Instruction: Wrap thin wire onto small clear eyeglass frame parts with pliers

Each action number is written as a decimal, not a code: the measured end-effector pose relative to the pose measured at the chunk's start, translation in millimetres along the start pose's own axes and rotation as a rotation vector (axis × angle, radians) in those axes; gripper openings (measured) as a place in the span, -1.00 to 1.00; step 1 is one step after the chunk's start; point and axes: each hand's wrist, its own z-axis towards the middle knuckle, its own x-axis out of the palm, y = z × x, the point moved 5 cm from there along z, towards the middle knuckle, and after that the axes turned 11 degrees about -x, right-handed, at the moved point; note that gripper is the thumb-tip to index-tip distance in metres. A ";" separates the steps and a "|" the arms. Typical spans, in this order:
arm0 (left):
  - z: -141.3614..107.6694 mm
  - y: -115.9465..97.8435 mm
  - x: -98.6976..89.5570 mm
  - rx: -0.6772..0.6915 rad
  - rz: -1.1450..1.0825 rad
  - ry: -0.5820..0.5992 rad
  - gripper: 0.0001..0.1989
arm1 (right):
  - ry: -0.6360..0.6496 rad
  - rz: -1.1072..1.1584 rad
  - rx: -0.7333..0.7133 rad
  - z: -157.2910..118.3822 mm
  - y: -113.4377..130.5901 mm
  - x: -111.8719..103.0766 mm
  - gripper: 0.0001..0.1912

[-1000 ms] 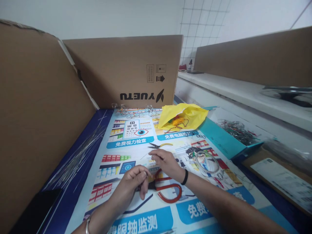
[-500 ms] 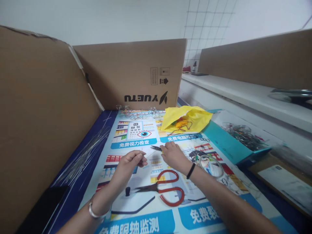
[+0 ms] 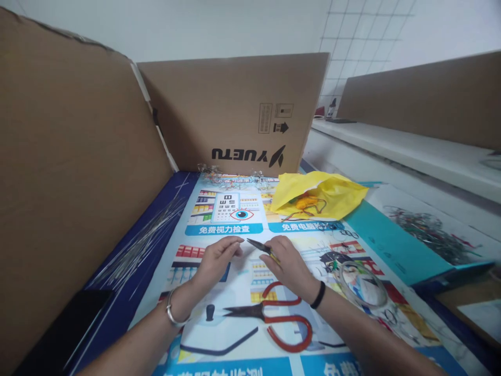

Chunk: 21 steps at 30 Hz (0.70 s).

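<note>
My right hand (image 3: 287, 263) is wrapped round a pair of needle-nose pliers (image 3: 259, 245) with a bit of yellow on the handle. Their dark, slim jaws point left, close to the fingertips of my left hand (image 3: 219, 261). The left thumb and forefinger are pinched together; whatever lies between them is too fine to make out. Below both hands, large scissors (image 3: 270, 316) with red handles lie on the printed poster (image 3: 219, 326), blades toward the left.
A yellow bag (image 3: 332, 196) with orange string sits beyond my right hand. Right of it, a teal box (image 3: 391, 250) holds tangled wire pieces (image 3: 426, 232). Long thin wires (image 3: 136, 245) lie at left near a black object (image 3: 66, 329). A wire coil (image 3: 362, 284) rests right. Cardboard (image 3: 235, 115) stands behind.
The view has swung a little, so the scene sits further right. The pliers' jaws now show more fully and slant down toward my right hand. My left fingers stay pinched.
</note>
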 end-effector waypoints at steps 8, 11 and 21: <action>-5.1 -0.1 10.8 0.078 0.099 0.123 -0.75 | -0.045 0.018 -0.118 -1.0 11.9 -1.2 -0.82; -6.0 -0.5 12.0 0.091 0.107 0.134 -0.75 | -0.057 0.025 -0.145 -1.3 13.6 -1.3 -0.83; -4.1 2.8 10.9 0.105 0.125 0.155 -0.78 | -0.085 0.038 -0.179 -4.5 12.8 -0.1 -0.86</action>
